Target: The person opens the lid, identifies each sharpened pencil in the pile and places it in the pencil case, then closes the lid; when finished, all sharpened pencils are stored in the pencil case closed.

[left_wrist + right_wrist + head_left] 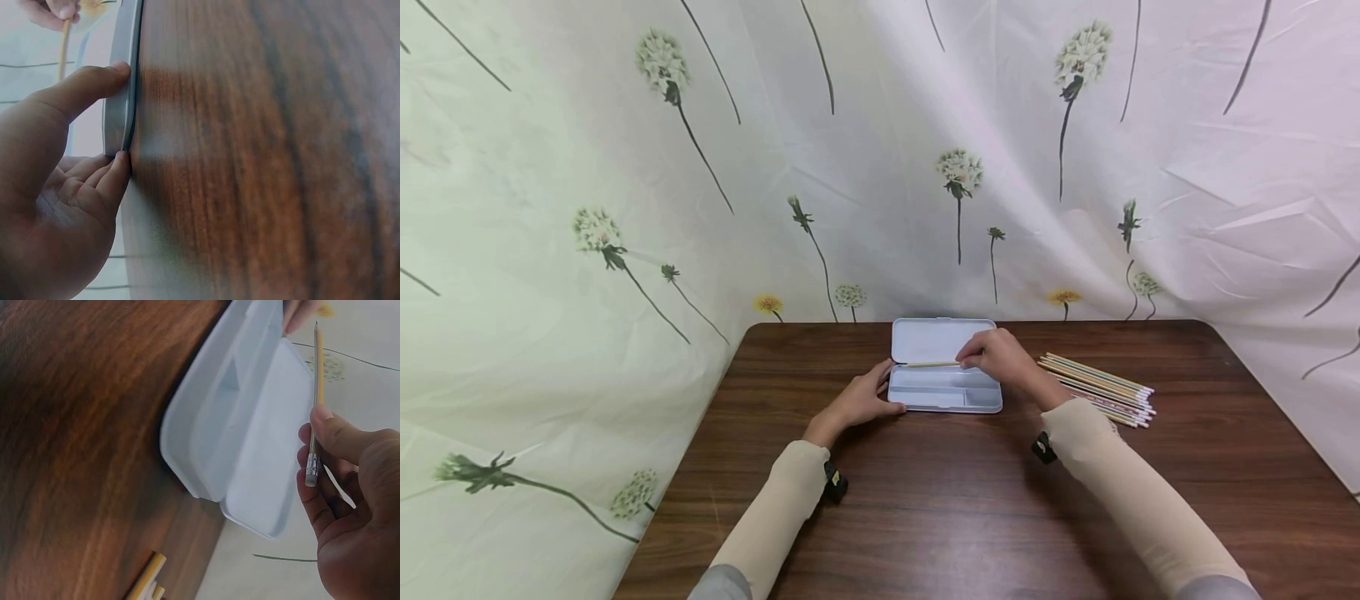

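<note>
A white pencil case (945, 398) lies open on the table, its lid (925, 340) tilted back toward the wall. In the head view its compartments look bare. My left hand (859, 398) grips the case's left end, thumb at the front edge and fingers round the side, as the left wrist view also shows. Above the case, my right hand (996, 357) pinches a yellow pencil (320, 369) near its eraser end between thumb and fingers. The pencil's sharpened tip points left, over the hinge line in the head view.
To the right of the case, several pencils (1097, 387) lie loosely side by side, white ends to the right. The dark wooden table (925, 500) ends at a wall hanging (880, 167) printed with dandelions.
</note>
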Demonstrator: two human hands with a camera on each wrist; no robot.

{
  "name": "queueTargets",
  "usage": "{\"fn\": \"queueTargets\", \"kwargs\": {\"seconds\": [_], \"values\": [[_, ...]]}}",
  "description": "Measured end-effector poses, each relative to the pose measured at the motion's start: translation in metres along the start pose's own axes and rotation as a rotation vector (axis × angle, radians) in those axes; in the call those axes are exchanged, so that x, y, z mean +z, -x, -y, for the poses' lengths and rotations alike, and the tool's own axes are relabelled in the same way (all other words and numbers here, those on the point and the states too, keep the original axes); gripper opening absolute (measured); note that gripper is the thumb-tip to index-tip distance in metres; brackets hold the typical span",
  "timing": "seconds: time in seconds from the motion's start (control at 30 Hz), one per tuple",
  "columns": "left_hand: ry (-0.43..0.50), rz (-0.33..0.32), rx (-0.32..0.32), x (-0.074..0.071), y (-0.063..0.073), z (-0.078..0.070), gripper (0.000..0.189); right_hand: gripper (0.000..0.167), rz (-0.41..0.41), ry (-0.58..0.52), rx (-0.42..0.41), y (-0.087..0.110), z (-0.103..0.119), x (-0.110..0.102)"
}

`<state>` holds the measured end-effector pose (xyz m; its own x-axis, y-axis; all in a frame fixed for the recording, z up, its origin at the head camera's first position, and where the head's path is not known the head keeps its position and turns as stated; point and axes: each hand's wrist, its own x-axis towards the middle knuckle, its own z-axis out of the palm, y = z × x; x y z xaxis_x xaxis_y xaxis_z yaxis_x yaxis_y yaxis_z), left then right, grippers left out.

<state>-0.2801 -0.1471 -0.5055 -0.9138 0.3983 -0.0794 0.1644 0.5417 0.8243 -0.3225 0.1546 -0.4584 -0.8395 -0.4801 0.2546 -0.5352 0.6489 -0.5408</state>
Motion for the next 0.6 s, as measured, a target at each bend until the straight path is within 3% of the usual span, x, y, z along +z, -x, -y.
{"fn": "queueTargets", "kwargs": {"seconds": [0.6], "values": [[-0.012, -0.013, 0.003, 0.001, -0.001, 0.0, 0.1, 0.008, 0.083, 0.05, 0.049, 0.004, -0.012, 0.03]]}}
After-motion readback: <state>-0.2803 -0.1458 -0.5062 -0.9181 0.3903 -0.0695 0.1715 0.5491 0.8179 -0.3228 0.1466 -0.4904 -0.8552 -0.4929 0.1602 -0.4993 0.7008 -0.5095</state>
